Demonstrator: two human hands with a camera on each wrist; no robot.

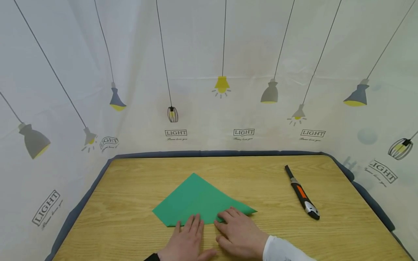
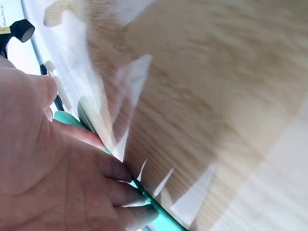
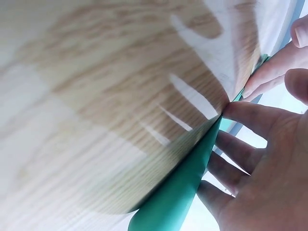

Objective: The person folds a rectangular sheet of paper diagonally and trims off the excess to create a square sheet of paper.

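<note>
A folded sheet of green paper (image 1: 196, 199) lies on the wooden table, its peak pointing away from me and its folded edge towards me. My left hand (image 1: 186, 237) rests its outstretched fingertips on that near edge, left of the middle. Further right, my right hand (image 1: 241, 232) presses on the same edge with its fingers lightly bent. In the right wrist view the green paper (image 3: 171, 192) bulges up as a rounded fold beside the right fingertips. The left wrist view shows the left fingers (image 2: 122, 192) touching the paper's edge.
A utility knife (image 1: 302, 194) with a black, orange and silver handle lies at the right of the wooden table (image 1: 130, 181). Dark blue edging (image 1: 202, 153) borders the table top. Behind it hangs a white curtain (image 1: 202, 43) printed with lamps.
</note>
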